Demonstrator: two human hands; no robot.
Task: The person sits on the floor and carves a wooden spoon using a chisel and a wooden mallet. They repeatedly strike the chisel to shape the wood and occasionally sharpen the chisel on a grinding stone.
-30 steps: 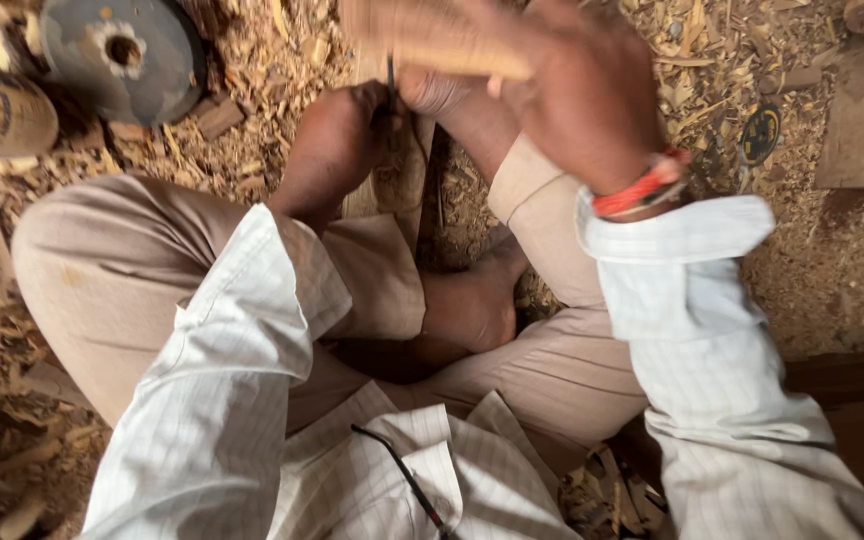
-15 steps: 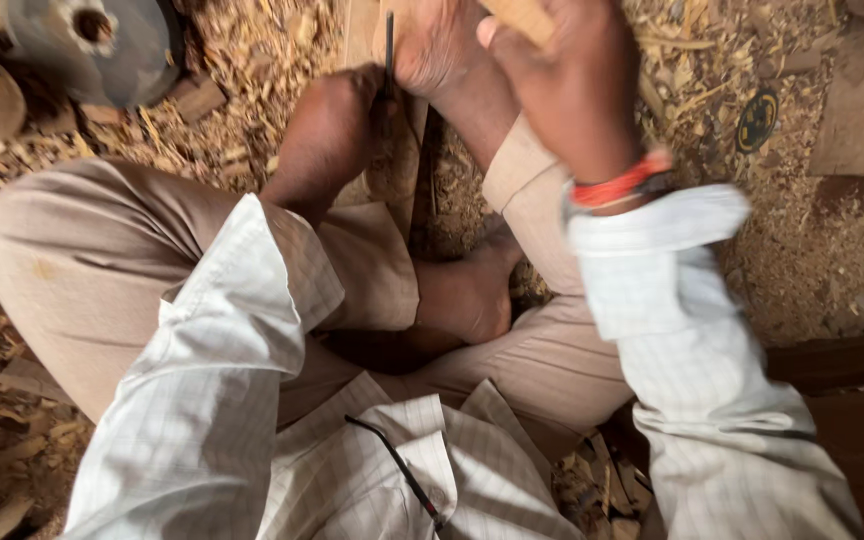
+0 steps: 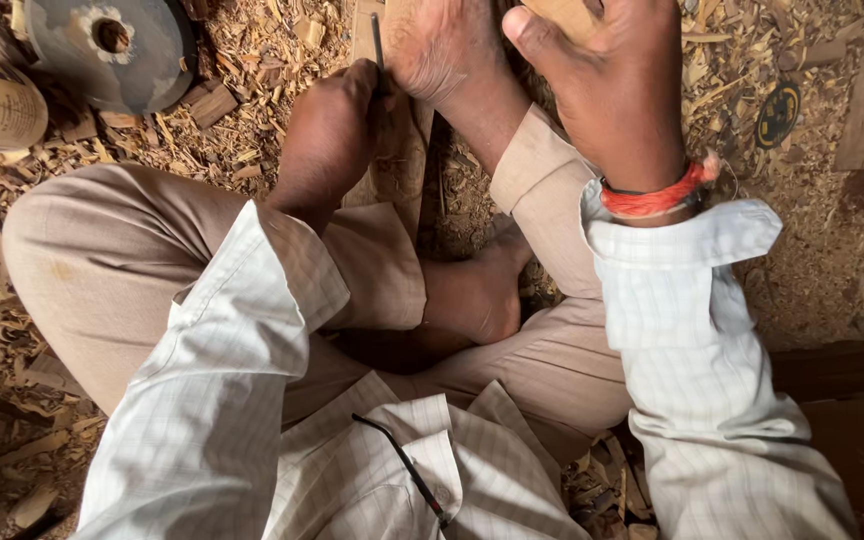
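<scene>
Chisel (image 3: 378,45) gripped in closed left hand (image 3: 337,125); mallet (image 3: 562,15) clenched in right hand (image 3: 612,85). Risk: foot (image 3: 442,50) beside blade could be cut if chisel is mis-struck.

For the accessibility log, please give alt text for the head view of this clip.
Seated cross-legged on a floor strewn with wood shavings, a person grips a thin dark metal tool in the left hand and a pale wooden piece in the right hand. A bare foot rests by the tool, and a grey round disc lies top left.
</scene>
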